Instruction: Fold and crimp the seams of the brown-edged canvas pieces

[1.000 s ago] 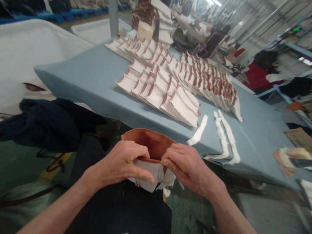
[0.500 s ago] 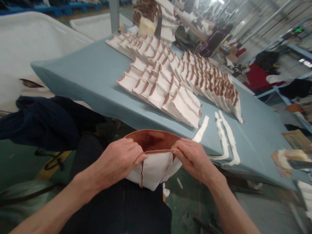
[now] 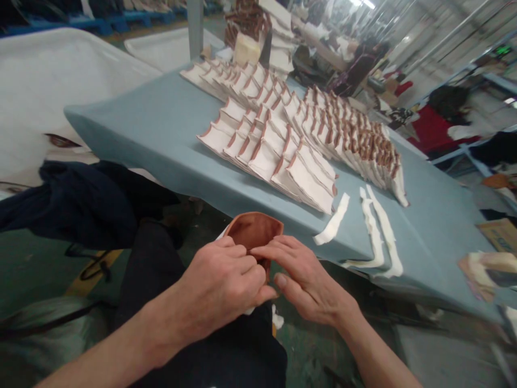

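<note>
Marked, on the cardboard box [image 3: 500,234] at the right of the table [image 3: 137,118], with lettering too blurred to read.

Bent over a dark-trousered lap [image 3: 246,355], with both bare forearms angled inward from the lower part of the view. Gripping the near rim of a brown-lined pouch [image 3: 254,226] with the left hand [image 3: 226,285], back of the hand upward, fingers curled down tightly on the cloth, thumb pointing across to the right. Reaching over the same rim with the right hand [image 3: 309,280], fingers stretched out until nearly meeting those of the left, thumb held apart from them. Probably only touching the cloth on that side, though hard to judge with so much of the near wall covered.

Holding the pouch above the lap, mouth upward, just before the table's near edge, with a little of the white outer side showing at the left and below.

Covered beyond in overlapping rows of brown-edged white fabric pieces [image 3: 266,156], and strewn to their right with narrow white strips [image 3: 382,226]. Flanked at the left by a large white bin [image 3: 64,64] and bunched dark blue cloth [image 3: 84,199].
</note>
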A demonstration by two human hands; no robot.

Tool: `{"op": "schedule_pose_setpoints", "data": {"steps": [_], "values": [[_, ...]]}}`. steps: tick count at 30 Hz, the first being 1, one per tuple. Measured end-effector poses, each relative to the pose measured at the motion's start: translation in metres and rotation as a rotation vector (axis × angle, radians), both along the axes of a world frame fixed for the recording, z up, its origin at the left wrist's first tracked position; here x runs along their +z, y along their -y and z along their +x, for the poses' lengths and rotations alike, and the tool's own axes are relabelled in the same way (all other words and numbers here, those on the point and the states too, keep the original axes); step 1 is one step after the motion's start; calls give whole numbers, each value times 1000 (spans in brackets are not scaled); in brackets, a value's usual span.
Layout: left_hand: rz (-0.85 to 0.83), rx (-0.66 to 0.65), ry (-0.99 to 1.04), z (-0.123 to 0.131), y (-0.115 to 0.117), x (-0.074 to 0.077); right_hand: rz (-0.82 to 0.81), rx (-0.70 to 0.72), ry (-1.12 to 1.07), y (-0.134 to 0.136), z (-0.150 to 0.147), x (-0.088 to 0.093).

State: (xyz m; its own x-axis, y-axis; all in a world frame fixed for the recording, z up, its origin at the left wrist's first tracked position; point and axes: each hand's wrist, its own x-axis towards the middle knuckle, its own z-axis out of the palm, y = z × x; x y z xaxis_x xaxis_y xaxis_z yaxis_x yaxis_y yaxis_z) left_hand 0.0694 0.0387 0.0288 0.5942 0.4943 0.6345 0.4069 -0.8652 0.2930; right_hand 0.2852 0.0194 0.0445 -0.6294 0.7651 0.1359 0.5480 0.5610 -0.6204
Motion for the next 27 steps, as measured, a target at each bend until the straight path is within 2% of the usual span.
{"op": "schedule_pose_setpoints", "data": {"steps": [5,8,10,13,15,17,22,27], "values": [[22,-20,-8,-8,-4,0,-55,72,-108,-6,-6,-1],[-47,-95,-6,-15,-9,-9,-42,78,-29,-3,-14,-1],[-186,-173,-36,-23,-18,-13,10,80,49,-2,-18,0],[-557,-264,-37,-37,-40,-16,26,51,44,-6,-15,3],[-791,-262,51,-44,-56,-15,8,2,1,-9,-7,7],[-900,-238,125,-47,-68,-14,10,-47,-21,-12,4,11],[-990,-246,158,-46,-77,-8,-3,-138,-24,-14,24,11],[-994,-289,34,-46,-79,-10,-47,-191,-13,-15,30,3]]}}
